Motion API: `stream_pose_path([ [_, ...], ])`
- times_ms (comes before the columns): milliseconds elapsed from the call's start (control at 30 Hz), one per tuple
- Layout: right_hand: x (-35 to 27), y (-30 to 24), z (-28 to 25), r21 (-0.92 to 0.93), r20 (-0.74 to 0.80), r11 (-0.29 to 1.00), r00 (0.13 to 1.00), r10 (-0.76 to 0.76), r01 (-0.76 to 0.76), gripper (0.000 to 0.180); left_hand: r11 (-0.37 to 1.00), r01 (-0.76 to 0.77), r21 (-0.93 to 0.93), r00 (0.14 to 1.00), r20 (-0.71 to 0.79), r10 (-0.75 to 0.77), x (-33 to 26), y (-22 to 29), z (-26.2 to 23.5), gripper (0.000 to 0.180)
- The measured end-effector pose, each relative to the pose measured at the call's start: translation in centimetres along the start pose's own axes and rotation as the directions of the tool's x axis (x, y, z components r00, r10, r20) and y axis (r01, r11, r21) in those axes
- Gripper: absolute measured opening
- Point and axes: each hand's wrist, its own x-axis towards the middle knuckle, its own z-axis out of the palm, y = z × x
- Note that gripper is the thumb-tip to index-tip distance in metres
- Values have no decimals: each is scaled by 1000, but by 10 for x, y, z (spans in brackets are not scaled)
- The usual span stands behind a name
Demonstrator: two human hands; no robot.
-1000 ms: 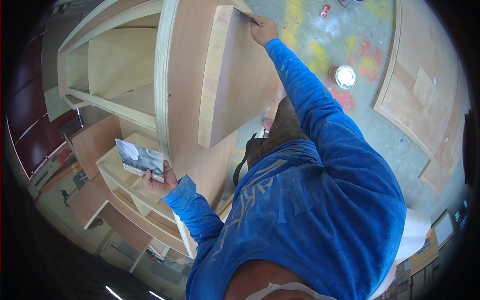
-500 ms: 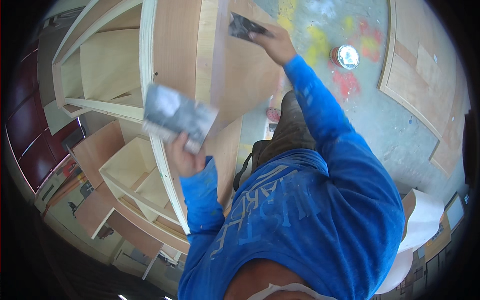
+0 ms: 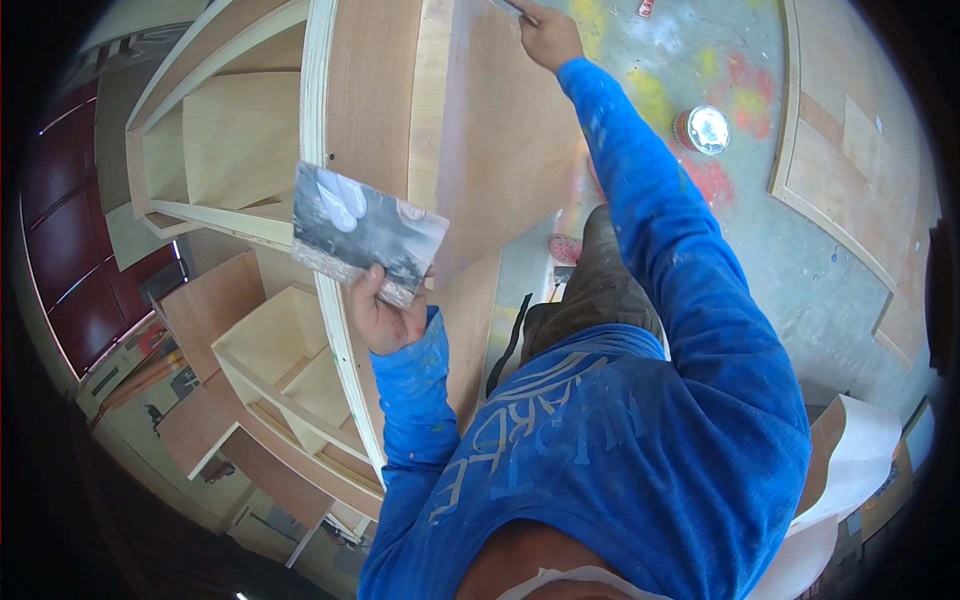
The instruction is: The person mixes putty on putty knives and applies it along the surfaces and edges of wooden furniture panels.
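My left hand grips the lower edge of a flat grey putty board, thumb on top. Dabs of white putty sit on the board's far left part, and its near edge is crusted with dried filler. At the upper edge of the view, my right hand is closed on a dark scraper, most of which lies outside the picture. That hand is over the far end of a brown wooden panel. A pale, whitish strip runs along the panel's left side.
Unfinished wooden cabinet frames stand at the left, with an open box compartment nearer me. A round can rests on the paint-stained floor at right. Farther right lies a large wooden panel.
My right hand has moved farther away, carrying the scraper mostly past the upper edge. The putty board, blurred before, now looks sharp. The whole view has shifted slightly.
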Motion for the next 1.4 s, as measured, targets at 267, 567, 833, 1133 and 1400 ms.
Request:
stream_pose_path([
  [267,-1,10,48,18,-37,973,973,-227,228,35,994,31,-102,991,-127,-44,-23,-8,-22,44],
  [567,-110,-39,-10,751,426,491,892,149,-441,31,999,44,-15,978,-203,-46,2,-26,-12,40],
  [833,-199,-134,-75,727,349,665,927,-141,-172,35,996,-76,57,994,-71,80,3,-25,28,41],
  [1133,-177,-149,-114,174,203,830,805,-557,530,52,751,-229,620,970,76,233,-13,-1,21,32],
  [1400,-184,-115,-79,247,497,829,669,-553,502,42,721,-450,527,845,-10,534,-11,25,-1,43],
])
